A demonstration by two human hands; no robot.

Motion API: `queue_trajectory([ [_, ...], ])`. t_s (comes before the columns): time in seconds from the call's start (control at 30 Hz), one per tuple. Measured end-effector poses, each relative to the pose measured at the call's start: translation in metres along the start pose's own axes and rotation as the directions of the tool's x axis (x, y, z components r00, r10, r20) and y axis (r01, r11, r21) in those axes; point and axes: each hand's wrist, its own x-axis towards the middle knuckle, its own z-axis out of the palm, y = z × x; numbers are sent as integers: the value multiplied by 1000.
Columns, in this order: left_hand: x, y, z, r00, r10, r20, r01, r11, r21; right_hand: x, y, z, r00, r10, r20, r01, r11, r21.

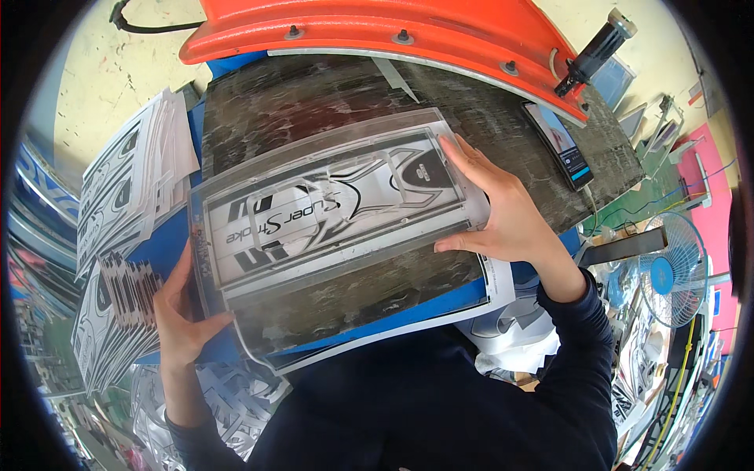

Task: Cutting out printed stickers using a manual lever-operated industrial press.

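Observation:
Both hands hold a clear, board-like cutting die (314,151) with a raised rectangular frame, tilted over the dark worktop. Through it shows a white sheet printed in black and grey (377,184); whether the sheet touches the die I cannot tell. My left hand (182,318) grips the die's left end, thumb along the near corner and fingers at the edge. At the other end my right hand (506,206) grips the right edge, fingers on the far corner and thumb nearer me. A larger white sheet's edge (500,284) sticks out below it.
An orange-red press arm (353,27) with bolts and a black handle (597,53) spans the back. On the scuffed worktop (267,94) lies a phone (559,145) with a cable. Stacks of printed sheets (137,177) stand left. A fan (667,271) is at right.

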Motion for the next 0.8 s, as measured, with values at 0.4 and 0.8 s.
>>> queue_trajectory([
  [0.4,1,2,1,999,-26,-18,26,1000,2,1,-1,-3,1000,26,11,-26,1000,-6],
  [0.8,-1,2,-1,999,-52,-12,52,999,3,2,-5,-2,1000,24,11,-24,1000,5],
])
